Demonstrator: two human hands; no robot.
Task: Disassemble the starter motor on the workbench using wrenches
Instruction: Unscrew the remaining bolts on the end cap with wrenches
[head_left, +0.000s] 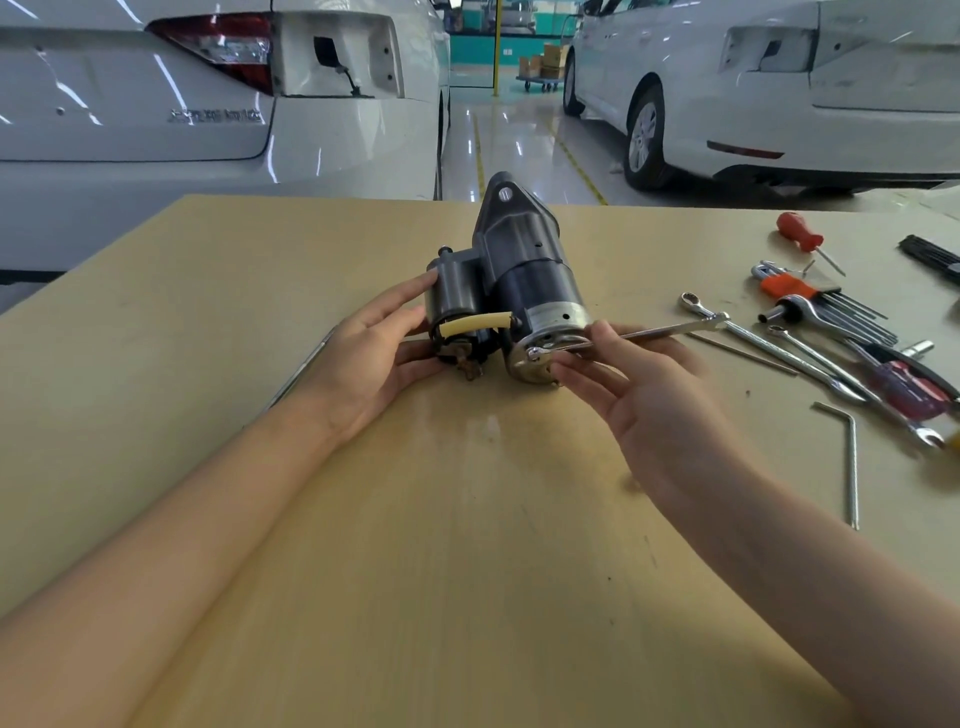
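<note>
Starter motor lies mid-workbench, likely heavy, rigid, roll-prone, so left hand cups its solenoid side with relaxed fingers while right hand, fingers loosely extended, thumb-pinches wrench seated on end-cap bolt.

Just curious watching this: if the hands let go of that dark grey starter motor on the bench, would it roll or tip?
The dark grey starter motor probably rolls little: its side cylinder should block it. It looks metal, likely heavy. The left hand steadying it suggests wrench force shifts it.

Starter motor left of wrenches
</note>
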